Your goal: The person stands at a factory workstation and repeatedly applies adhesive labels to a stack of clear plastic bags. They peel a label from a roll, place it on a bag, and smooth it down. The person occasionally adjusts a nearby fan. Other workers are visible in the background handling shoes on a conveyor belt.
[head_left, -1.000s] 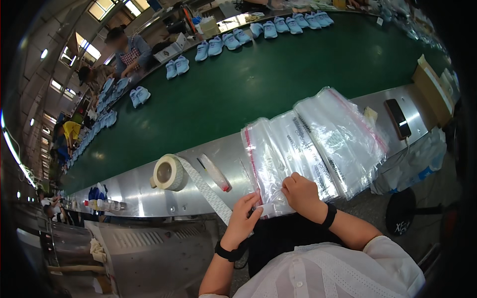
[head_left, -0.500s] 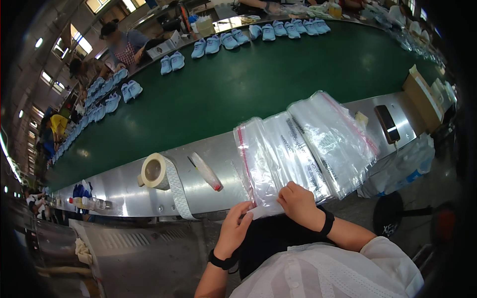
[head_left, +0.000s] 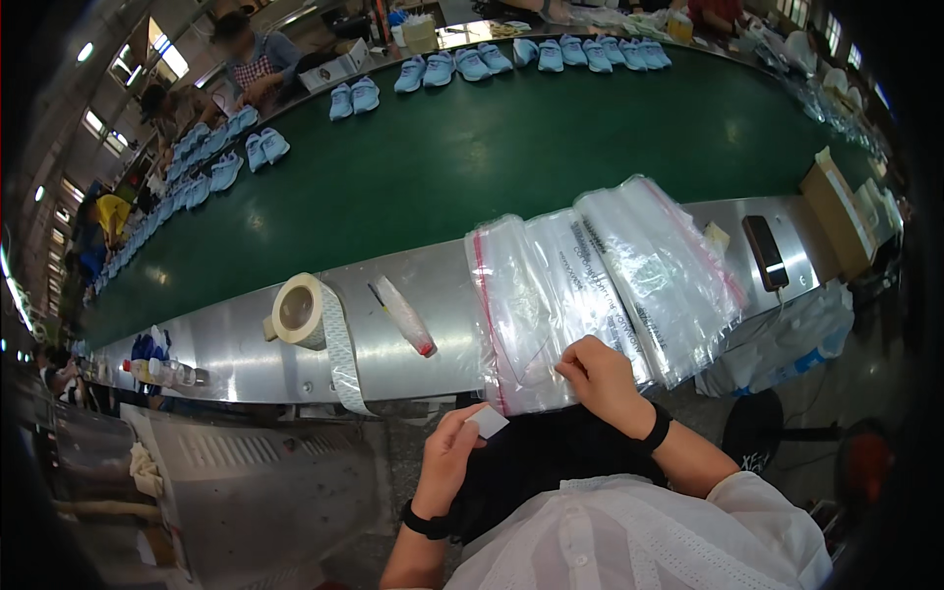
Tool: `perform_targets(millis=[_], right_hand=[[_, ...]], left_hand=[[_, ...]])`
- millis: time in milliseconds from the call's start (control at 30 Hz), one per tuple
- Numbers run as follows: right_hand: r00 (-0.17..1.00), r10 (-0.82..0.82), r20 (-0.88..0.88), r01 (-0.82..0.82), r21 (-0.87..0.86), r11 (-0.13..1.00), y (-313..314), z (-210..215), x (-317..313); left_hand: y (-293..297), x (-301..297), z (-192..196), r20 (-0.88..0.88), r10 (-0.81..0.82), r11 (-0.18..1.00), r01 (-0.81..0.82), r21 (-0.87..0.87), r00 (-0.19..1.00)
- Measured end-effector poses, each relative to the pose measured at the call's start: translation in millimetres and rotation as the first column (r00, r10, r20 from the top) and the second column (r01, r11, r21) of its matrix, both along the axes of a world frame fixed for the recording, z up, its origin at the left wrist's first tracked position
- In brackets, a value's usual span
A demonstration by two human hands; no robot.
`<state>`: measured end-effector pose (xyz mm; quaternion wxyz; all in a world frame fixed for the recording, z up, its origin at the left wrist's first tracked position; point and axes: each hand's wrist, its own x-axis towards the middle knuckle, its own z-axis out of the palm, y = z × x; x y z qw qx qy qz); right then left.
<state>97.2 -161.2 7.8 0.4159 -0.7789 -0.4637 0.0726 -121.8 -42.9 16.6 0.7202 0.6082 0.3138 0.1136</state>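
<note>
Head view looks down on a big factory floor, and the biggest thing by far is the long green conveyor belt (head_left: 472, 157) curving across the frame, with rows of light blue shoes (head_left: 551, 54) along its far edge. Nearer is a shiny steel work ledge (head_left: 226, 339). On it lies a fanned stack of clear zip bags (head_left: 610, 285) with red seal strips, overhanging the near edge. Left of the bags there's a small clear tube with a red tip (head_left: 403, 317), then a roll of tape (head_left: 298, 311) with its tail hanging off the ledge. A dark phone (head_left: 765, 252) lies to the right.

The right hand (head_left: 602, 379) pinches the near edge of the front bag. The left hand (head_left: 450, 457) is below the ledge, holding a small white card (head_left: 488, 422) in its fingertips.

Bag print is too blurry to make out, and people at the far side are cut off by the rim.
</note>
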Motion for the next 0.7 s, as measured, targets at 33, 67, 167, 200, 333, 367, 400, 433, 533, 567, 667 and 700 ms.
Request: perform_targets(millis=[33, 67, 167, 200, 333, 367, 400, 433, 533, 567, 667, 700], right_hand=[[1.000, 0.011, -0.005, -0.011, 0.019, 1.000, 0.0, 4.5, 1.7], [1.000, 0.020, -0.009, -0.020, 0.036, 0.999, -0.1, 10.2, 2.8], [0.997, 0.056, 0.051, -0.058, 0.044, 0.997, -2.8, 10.8, 4.2], [0.993, 0.041, 0.113, -0.045, 0.035, 0.998, -7.3, 10.2, 15.1], [0.979, 0.149, 0.141, -0.162, 0.079, 0.984, -4.7, -15.3, 8.5], [0.961, 0.214, 0.176, -0.227, 0.055, 0.972, 4.7, -20.9, 10.2], [0.994, 0.106, -0.026, -0.100, 0.166, 0.981, 7.9, -10.4, 6.4], [0.995, 0.089, -0.046, -0.077, 0.210, 0.975, 4.6, -10.7, 11.0], [0.921, -0.042, -0.387, 0.023, -0.054, 0.998, 2.2, 47.6, 13.2], [0.845, 0.004, -0.535, -0.007, -0.003, 1.000, 1.3, 46.6, 16.4], [0.734, 0.103, -0.671, -0.025, 0.125, 0.992, -1.2, 43.9, 24.7], [0.709, 0.153, -0.689, -0.041, 0.177, 0.983, -1.8, 43.4, 25.7]], left_hand=[[2.6, 3.2, 4.8, 0.040, -0.005, 1.000, 0.006, -0.006, 0.999], [4.2, 10.9, 9.6, 0.146, -0.050, 0.999, 0.049, 0.013, 0.988], [11.8, 40.9, 20.2, 0.320, -0.230, 0.973, 0.207, 0.102, 0.919], [13.1, 55.2, 19.3, 0.286, -0.134, 0.986, 0.157, -0.057, 0.949], [29.6, 85.5, -15.6, 0.195, -0.001, 0.911, 0.082, -0.405, 0.981], [39.2, 82.3, -21.0, 0.230, -0.049, 0.915, 0.136, -0.379, 0.972], [14.2, 74.3, 22.5, 0.131, -0.010, 0.965, 0.044, -0.258, 0.991], [16.3, 76.3, 10.9, -0.003, 0.029, 0.954, -0.028, -0.300, 1.000], [10.0, 78.2, 4.3, -0.024, -0.019, 0.949, 0.010, -0.314, 1.000], [2.2, 89.4, 12.9, 0.117, -0.062, 0.946, 0.096, -0.310, 0.991], [-12.7, 105.1, 23.4, 0.298, -0.203, 0.962, 0.247, -0.119, 0.933], [-16.3, 109.4, 33.3, 0.350, -0.189, 0.953, 0.257, -0.159, 0.918]])
